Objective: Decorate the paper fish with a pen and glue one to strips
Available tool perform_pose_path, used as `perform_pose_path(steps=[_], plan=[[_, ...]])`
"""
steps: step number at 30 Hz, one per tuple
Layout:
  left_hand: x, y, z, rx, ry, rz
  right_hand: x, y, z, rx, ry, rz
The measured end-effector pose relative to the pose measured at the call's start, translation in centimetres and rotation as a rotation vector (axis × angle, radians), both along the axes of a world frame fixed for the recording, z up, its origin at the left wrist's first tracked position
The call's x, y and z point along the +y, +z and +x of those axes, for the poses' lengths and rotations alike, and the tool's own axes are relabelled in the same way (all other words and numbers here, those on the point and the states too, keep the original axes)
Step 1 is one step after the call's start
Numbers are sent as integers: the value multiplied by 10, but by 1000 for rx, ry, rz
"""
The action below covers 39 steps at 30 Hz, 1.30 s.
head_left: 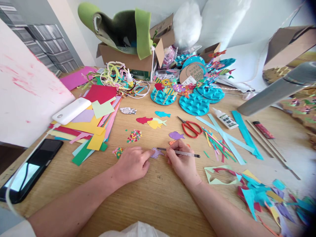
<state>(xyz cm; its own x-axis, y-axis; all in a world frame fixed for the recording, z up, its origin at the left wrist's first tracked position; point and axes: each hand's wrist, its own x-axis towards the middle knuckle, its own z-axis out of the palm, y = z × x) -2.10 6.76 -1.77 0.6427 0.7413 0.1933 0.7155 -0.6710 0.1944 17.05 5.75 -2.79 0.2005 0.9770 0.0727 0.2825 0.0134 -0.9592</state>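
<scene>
My left hand (134, 163) has its index fingertip pressed on a small purple paper fish (156, 153), its other fingers curled under. In my right hand (183, 161) is a thin pen (187, 153), its tip at the fish's tail side. An orange paper piece (172, 142) shows partly behind the right hand. Beyond lie a darker purple fish (176, 135), a yellow fish (154, 124), a red fish (144, 120), a blue fish (163, 114) and a patterned grey fish (128, 111). A decorated fish (118, 152) sits left of my left hand, near a pile of tiny paper bits (134, 136).
Red-handled scissors (191, 128), paper strips (225, 138) and a glue bottle (225, 119) lie right. Paper scraps (261, 194) cover the lower right. Coloured sheets (98, 115), a power bank (71, 111) and a phone (32, 168) are left. Blue textured discs (194, 104) stand behind.
</scene>
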Motion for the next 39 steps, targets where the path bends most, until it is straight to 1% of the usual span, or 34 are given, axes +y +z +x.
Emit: perform_pose_path(steps=[6,12,16,20,24,28,32,36,39], plan=[[0,-1,0,-19,-9,-5,-1,1,1,61,-9,-20],[-1,0,-1,-8,-8,-10,-1,0,0,18,22,12],[0,0,0,-32,-16,8,-1,0,0,49,10,21],[2,0,0,-96,-20,39,-2,1,0,119,-24,47],[3,0,0,-214,-21,59,-1,2,0,183,-45,76],[4,1,0,-285,-13,50,0,3,0,252,-33,101],[6,2,2,-302,-44,19,1,5,0,314,4,64],[9,1,3,-300,-54,2,0,8,0,415,9,-11],[10,0,3,-297,-71,-16,-1,9,-1,442,65,-61]])
